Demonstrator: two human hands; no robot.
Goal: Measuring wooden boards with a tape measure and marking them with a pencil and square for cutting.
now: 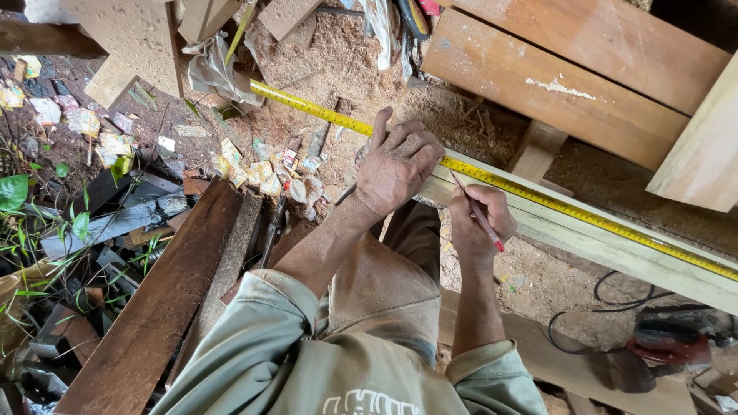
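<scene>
Hands at a pale timber beam (607,246) running diagonally down to the right; beam is the landmark. Left of beam's near end: dark plank (154,307) on the ground, with green leaves (23,200) and scrap litter farther left. Yellow tape measure (538,196) lies stretched along beam's top edge and overshoots the beam's left end, reaching up-left over sawdust. Left hand (396,165) presses down flat on tape at beam's left end, fingers (419,142) spread and extended, pinning tape to the wood, not curled round it. Right hand (477,223) sits just right of it, against beam's near face, fingers closed in a writing grip on a red pencil (478,211); pencil tip points up toward tape's edge, whether it touches cannot be told. Above beam: stack of reddish-brown boards (569,84). Below beam's right stretch: black cable (584,315) and a red power tool (669,342) on sawdust floor.
</scene>
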